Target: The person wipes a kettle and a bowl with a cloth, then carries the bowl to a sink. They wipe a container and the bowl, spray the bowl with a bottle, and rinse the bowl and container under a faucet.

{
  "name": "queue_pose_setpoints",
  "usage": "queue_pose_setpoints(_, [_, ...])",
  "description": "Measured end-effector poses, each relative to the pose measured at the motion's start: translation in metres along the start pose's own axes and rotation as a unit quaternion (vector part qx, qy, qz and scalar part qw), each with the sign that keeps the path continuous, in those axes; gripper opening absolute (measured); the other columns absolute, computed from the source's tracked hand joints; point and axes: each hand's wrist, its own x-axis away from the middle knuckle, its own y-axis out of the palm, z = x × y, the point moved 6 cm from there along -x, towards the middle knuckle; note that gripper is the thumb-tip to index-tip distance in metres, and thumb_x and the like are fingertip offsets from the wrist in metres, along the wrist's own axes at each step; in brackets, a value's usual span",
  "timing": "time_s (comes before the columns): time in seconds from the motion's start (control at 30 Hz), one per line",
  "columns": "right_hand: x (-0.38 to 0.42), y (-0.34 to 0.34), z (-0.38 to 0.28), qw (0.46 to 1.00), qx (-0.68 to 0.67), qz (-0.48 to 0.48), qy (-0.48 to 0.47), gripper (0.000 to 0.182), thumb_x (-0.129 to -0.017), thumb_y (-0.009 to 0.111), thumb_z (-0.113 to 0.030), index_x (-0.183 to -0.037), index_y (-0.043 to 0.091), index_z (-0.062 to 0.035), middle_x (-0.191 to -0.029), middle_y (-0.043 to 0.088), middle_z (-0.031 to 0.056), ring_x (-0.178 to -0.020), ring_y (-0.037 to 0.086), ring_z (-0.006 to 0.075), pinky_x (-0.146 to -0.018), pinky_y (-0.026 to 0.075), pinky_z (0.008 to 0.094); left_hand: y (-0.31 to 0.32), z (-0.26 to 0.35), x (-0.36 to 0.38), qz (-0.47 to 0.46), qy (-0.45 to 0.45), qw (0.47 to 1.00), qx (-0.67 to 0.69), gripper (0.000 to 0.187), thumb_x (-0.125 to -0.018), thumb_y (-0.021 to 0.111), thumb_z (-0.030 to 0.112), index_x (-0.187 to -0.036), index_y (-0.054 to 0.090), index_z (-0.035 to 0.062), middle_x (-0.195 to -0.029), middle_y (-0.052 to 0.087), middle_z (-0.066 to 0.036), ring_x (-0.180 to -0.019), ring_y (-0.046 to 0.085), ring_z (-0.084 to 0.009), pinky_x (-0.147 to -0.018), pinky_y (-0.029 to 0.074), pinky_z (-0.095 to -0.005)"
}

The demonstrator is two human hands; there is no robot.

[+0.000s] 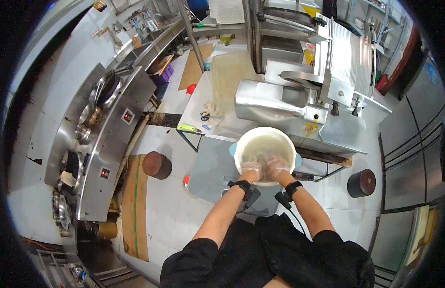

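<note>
A white basin [245, 139] with light blue handles stands on the grey surface in front of me, with cloudy, pale contents inside. Both my hands reach down into it and appear to wear clear plastic gloves. My left hand [252, 166] is on the basin's left side, my right hand [278, 166] close beside it on the right. The fingers are blurred and partly sunk in the contents, so what they hold, if anything, is hidden. Black straps with small devices sit around both wrists.
A metal meat slicer [275, 102] stands just beyond the basin. On the table left of it lie a green-handled knife [188, 127], scissors [204, 116] and a cutting board [230, 79]. Round stools [156, 165] [361, 183] stand either side; stoves [105, 153] line the left.
</note>
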Motion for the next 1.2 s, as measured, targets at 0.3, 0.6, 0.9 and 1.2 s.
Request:
queue_pose_setpoints(0.3, [0.012, -0.057, 0.009, 0.993, -0.075, 0.083, -0.025, 0.025, -0.078, 0.054, -0.016, -0.101, 0.063, -0.0134, -0.089, 0.065, 0.0121, -0.084, 0.061, 0.0316, -0.074, 0.048, 0.0412, -0.049, 0.004, 0.042, 0.088, -0.001, 0.992, 0.092, 0.087, -0.073, 0.064, 0.044, -0.139, 0.026, 0.0045, -0.14, 0.034, -0.016, -0.128, 0.036, -0.0285, -0.104, 0.031, -0.0327])
queue_pose_setpoints(0.6, [0.019, -0.12, 0.028, 0.795, -0.592, 0.119, 0.052, 0.029, -0.082, 0.054, -0.02, -0.103, 0.064, -0.0042, -0.09, 0.067, 0.0112, -0.08, 0.063, 0.0174, -0.074, 0.048, 0.0297, -0.03, -0.009, 0.011, 0.034, 0.028, 0.893, 0.447, 0.104, -0.057, 0.079, 0.048, -0.137, 0.028, 0.0049, -0.124, 0.05, -0.016, -0.115, 0.047, -0.0294, -0.096, 0.038, -0.0332])
queue_pose_setpoints(0.9, [0.008, -0.097, 0.036, 0.353, -0.931, 0.096, 0.014, 0.034, -0.084, 0.052, -0.014, -0.113, 0.055, 0.0022, -0.104, 0.062, 0.0099, -0.096, 0.056, 0.0159, -0.087, 0.042, 0.0285, -0.024, -0.016, -0.004, 0.028, 0.099, 0.928, 0.359, 0.06, -0.071, 0.067, 0.023, -0.123, 0.046, 0.0026, -0.095, 0.061, -0.024, -0.095, 0.055, -0.0393, -0.085, 0.043, -0.0415])
queue_pose_setpoints(1.2, [0.028, -0.044, 0.038, 0.59, -0.775, 0.106, 0.2, 0.05, -0.087, 0.054, -0.042, -0.129, 0.043, -0.018, -0.119, 0.05, 0.0063, -0.113, 0.046, 0.0177, -0.085, 0.047, 0.0426, -0.091, -0.005, 0.047, 0.266, 0.028, 0.872, 0.411, 0.054, -0.068, 0.053, 0.007, -0.12, 0.043, 0.0018, -0.115, 0.05, -0.024, -0.106, 0.049, -0.0415, -0.092, 0.039, -0.0418])
